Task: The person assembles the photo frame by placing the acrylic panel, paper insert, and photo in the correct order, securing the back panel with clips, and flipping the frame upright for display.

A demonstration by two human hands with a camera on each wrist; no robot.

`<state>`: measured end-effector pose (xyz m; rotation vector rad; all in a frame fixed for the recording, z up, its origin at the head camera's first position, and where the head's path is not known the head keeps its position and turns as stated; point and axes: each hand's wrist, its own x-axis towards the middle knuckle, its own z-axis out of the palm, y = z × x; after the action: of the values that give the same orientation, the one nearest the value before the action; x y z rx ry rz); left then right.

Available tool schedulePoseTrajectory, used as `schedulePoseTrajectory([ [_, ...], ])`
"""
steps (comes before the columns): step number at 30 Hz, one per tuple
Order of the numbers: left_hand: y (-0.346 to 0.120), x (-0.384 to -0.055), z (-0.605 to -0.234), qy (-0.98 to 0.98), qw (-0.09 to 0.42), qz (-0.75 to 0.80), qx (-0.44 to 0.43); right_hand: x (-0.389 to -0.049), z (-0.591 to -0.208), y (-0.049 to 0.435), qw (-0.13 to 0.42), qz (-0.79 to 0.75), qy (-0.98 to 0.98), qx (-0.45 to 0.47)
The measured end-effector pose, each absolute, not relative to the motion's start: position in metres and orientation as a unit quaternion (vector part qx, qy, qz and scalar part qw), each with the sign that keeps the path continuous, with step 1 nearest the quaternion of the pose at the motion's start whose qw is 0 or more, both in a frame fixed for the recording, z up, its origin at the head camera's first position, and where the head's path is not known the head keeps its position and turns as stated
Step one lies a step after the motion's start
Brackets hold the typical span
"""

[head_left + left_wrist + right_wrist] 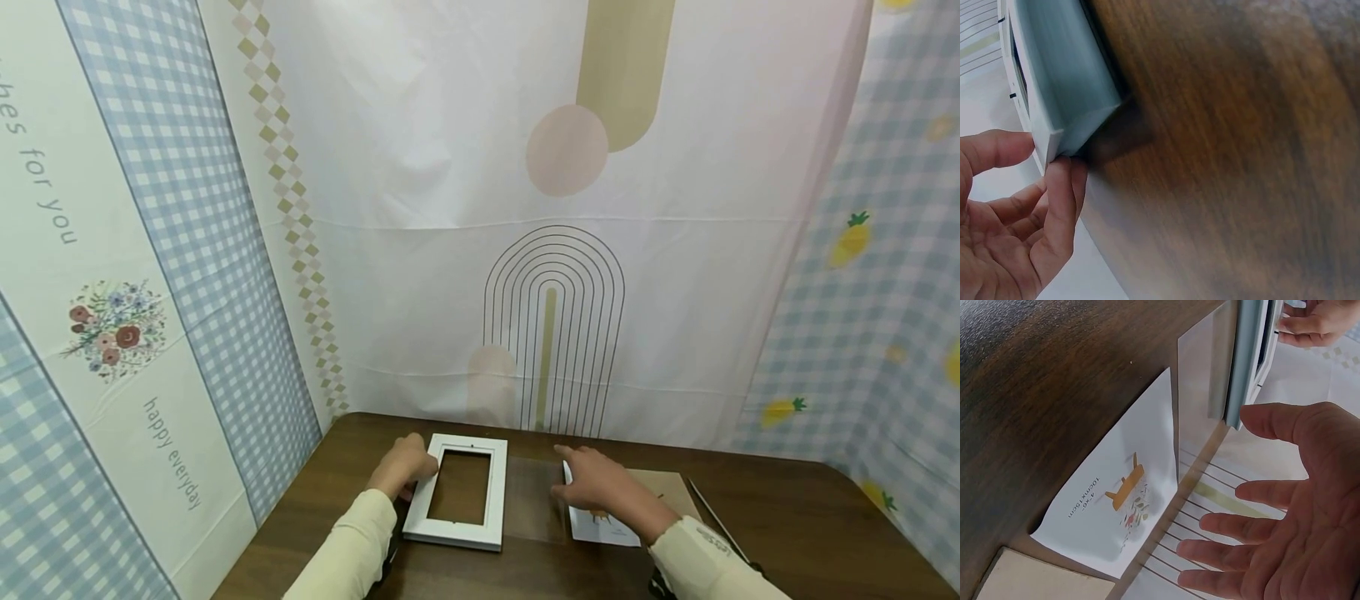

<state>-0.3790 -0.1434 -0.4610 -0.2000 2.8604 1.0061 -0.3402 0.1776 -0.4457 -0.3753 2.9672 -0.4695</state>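
Observation:
A white rectangular photo frame (497, 492) lies on the wooden table, its middle showing bare wood. My left hand (405, 467) is at its left side; in the left wrist view the thumb and fingers pinch a corner of the frame (1072, 69). My right hand (607, 487) hovers with spread fingers, holding nothing. In the right wrist view, a clear sheet (1200, 394) lies beside the frame, and next to it is a white printed paper (1110, 487) with a flower drawing and "10cmx15cm". My right hand partly covers that paper in the head view.
A brown backing board (671, 487) lies right of the paper, partly behind my right hand. A thin strip (716, 517) slants along its right side. Patterned cloth (412, 292) hangs behind the table (810, 533), with checked cloth at both sides.

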Motion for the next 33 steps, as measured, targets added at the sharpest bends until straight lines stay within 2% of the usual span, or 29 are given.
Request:
schedulePoseTrajectory([
  [20,-0.149,-0.376,-0.462,0.931,0.054,0.356,-0.061,-0.348,-0.462,0.173,0.072,-0.173,0.972,-0.143],
  [33,-0.15,-0.379,-0.47,0.933,0.048,0.351,-0.055,-0.354,-0.468,0.172,0.058,-0.165,0.974,-0.142],
])
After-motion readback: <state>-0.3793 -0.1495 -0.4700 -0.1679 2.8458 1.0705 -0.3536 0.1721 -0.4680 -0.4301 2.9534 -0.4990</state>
